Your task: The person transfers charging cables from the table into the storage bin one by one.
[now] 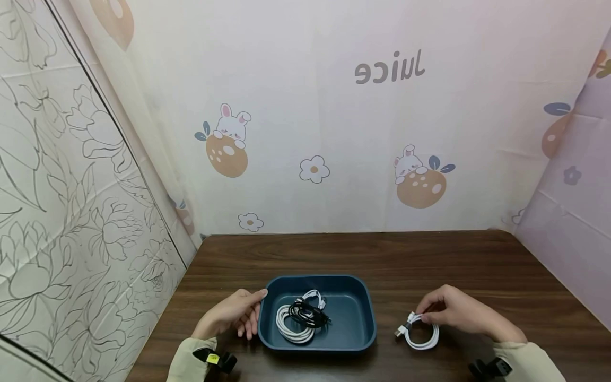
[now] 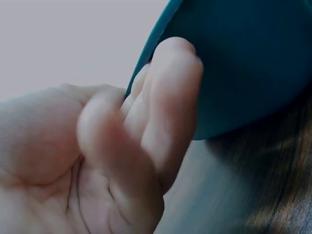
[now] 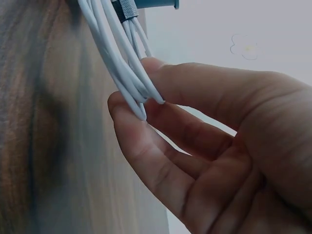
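Note:
My right hand [image 1: 453, 310] pinches a coiled white USB cable [image 1: 423, 346] between thumb and fingers, to the right of a dark blue tray [image 1: 365, 313]. A dark tie [image 3: 127, 9] binds the coil, and a metal plug sticks out on its left side. At the tray's left end, my left hand [image 1: 235, 313] holds the rim, thumb on top and fingers curled below against the outer wall. Inside the tray, on its left half, lie a white coiled cable [image 1: 295, 336] and a black coiled cable [image 1: 307, 315] partly over it. Another white cable end [image 1: 312, 293] shows behind the black one.
The tray stands on a dark wood table [image 1: 334, 254] near its front. A printed cloth [image 1: 310, 106] hangs behind the table, and more cloth closes in both sides. Each wrist wears a small black camera, the left one [image 1: 224, 362] close to the tabletop.

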Demonstrator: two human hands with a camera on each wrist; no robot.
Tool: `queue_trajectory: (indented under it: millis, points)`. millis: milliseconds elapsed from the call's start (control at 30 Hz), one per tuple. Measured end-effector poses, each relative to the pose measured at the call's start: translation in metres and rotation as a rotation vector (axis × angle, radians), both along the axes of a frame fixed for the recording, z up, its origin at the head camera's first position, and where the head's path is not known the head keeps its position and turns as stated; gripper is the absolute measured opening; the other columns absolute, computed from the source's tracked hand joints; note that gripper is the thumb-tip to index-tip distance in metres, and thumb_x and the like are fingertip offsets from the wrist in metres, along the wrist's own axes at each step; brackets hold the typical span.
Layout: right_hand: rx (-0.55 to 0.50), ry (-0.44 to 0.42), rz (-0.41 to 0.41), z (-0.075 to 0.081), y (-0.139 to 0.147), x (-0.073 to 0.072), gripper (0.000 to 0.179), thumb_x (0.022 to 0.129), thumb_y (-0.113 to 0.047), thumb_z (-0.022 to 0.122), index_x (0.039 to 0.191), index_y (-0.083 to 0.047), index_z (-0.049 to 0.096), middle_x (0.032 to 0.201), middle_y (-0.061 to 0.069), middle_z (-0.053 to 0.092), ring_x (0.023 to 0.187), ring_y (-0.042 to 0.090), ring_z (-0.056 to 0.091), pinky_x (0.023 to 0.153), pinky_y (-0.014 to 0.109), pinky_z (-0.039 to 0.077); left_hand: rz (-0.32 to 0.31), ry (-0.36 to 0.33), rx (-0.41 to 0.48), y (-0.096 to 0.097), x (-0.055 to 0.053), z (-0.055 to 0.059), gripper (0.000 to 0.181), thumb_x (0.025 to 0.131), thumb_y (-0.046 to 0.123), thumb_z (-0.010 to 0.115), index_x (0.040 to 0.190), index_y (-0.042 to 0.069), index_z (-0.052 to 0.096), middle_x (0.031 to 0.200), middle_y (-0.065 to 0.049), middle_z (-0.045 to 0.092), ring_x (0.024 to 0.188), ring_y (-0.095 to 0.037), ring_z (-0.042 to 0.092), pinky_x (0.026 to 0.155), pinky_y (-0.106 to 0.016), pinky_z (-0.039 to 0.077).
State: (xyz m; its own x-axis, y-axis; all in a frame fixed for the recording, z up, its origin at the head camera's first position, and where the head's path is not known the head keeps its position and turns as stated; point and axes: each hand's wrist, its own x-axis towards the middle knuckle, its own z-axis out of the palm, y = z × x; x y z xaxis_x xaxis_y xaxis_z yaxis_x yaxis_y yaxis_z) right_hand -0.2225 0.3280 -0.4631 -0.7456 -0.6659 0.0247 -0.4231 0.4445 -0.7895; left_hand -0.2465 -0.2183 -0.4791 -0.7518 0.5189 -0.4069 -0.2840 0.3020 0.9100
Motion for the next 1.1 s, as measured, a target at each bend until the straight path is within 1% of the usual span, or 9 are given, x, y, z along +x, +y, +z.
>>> queue_trajectory:
  millis: [100, 200, 333, 500, 633, 800, 1100]
  points:
    - [0.012, 0.004, -0.014, 0.004, -0.001, -0.002, 0.008, 0.098, -0.012, 0.071, 0.101, -0.010, 0.078, 0.099, 0.003, 0.078, 0.084, 0.000, 0.064, 0.062, 0.023, 0.053, -0.007, 0.019, -0.017, 0.000, 0.000, 0.002, 0.062, 0.107, 0.055, 0.046, 0.071, 0.008, 0.066, 0.058, -0.002, 0.068, 0.045, -0.011, 0.063, 0.038, -0.020, 0.045]
    - [0.021, 0.013, -0.027, 0.008, -0.002, -0.003, 0.008, 0.097, -0.013, 0.072, 0.101, -0.010, 0.078, 0.098, 0.003, 0.078, 0.082, -0.001, 0.063, 0.061, 0.023, 0.053, -0.008, 0.023, -0.022, -0.001, 0.000, 0.002, 0.063, 0.106, 0.056, 0.046, 0.071, 0.008, 0.066, 0.058, -0.002, 0.068, 0.046, -0.010, 0.064, 0.039, -0.020, 0.047]
    - [0.021, 0.040, -0.053, 0.013, -0.003, -0.003, 0.008, 0.097, -0.013, 0.072, 0.101, -0.010, 0.078, 0.096, 0.005, 0.077, 0.078, 0.000, 0.063, 0.060, 0.024, 0.054, -0.003, 0.012, -0.019, -0.001, 0.001, 0.002, 0.062, 0.106, 0.056, 0.046, 0.071, 0.008, 0.066, 0.059, -0.002, 0.068, 0.045, -0.009, 0.063, 0.039, -0.021, 0.048]
    - [0.013, 0.066, -0.093, 0.020, -0.007, -0.004, 0.010, 0.097, -0.014, 0.072, 0.103, -0.010, 0.078, 0.096, 0.006, 0.077, 0.078, 0.002, 0.065, 0.061, 0.024, 0.055, 0.007, -0.004, -0.008, -0.001, 0.000, 0.001, 0.061, 0.106, 0.055, 0.047, 0.072, 0.008, 0.067, 0.059, -0.002, 0.068, 0.044, -0.009, 0.063, 0.038, -0.021, 0.048]
    - [0.019, 0.050, -0.132, 0.024, -0.010, -0.008, 0.011, 0.097, -0.016, 0.072, 0.105, -0.011, 0.078, 0.096, 0.008, 0.077, 0.077, 0.004, 0.065, 0.061, 0.025, 0.056, 0.010, -0.009, -0.001, -0.001, 0.000, 0.000, 0.061, 0.106, 0.054, 0.047, 0.072, 0.009, 0.067, 0.059, -0.002, 0.068, 0.047, -0.011, 0.065, 0.038, -0.020, 0.047]
    - [0.032, 0.050, -0.161, 0.028, -0.014, -0.013, 0.012, 0.098, -0.018, 0.072, 0.107, -0.012, 0.077, 0.097, 0.008, 0.076, 0.078, 0.006, 0.066, 0.062, 0.025, 0.055, 0.009, -0.007, 0.009, -0.001, -0.001, 0.000, 0.060, 0.107, 0.053, 0.046, 0.073, 0.008, 0.066, 0.059, -0.003, 0.069, 0.048, -0.013, 0.068, 0.037, -0.020, 0.046]
    - [0.030, 0.065, -0.208, 0.036, -0.022, -0.018, 0.012, 0.097, -0.018, 0.073, 0.107, -0.012, 0.076, 0.101, 0.006, 0.076, 0.084, 0.007, 0.068, 0.067, 0.024, 0.056, 0.001, 0.003, -0.006, -0.001, -0.001, 0.000, 0.062, 0.107, 0.055, 0.046, 0.072, 0.008, 0.067, 0.059, -0.003, 0.068, 0.048, -0.012, 0.067, 0.039, -0.021, 0.048]
